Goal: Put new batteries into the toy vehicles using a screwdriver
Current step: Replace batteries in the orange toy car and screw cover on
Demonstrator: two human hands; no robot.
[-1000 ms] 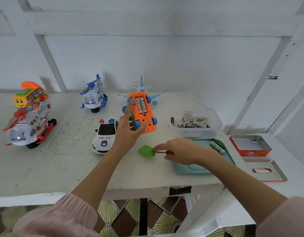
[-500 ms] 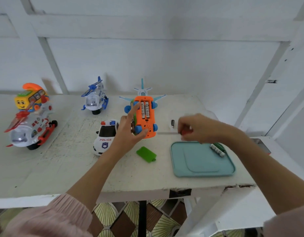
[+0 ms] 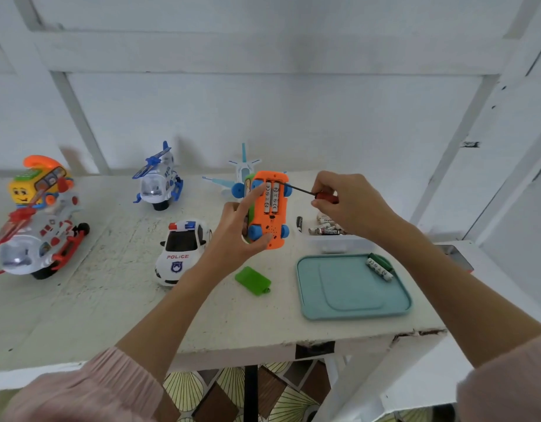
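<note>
Prying old cells from the upturned orange toy car

The right hand (image 3: 351,202) has its grip clenched on the red-handled screwdriver (image 3: 312,194), tip at the open battery bay; the left hand (image 3: 238,233) grasps the orange toy car (image 3: 270,208) above the desk (image 3: 111,300). Lever gently under one battery end, left thumb bracing. The green cover (image 3: 252,280) lies nearby, fresh batteries (image 3: 379,266) on the teal tray (image 3: 354,312).

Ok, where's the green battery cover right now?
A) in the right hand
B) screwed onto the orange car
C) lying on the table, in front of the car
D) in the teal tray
C: the green battery cover lies flat on the table, nearer the camera than the orange car held up in the left hand, whose batteries show uncovered; the right hand holds the screwdriver.
</note>
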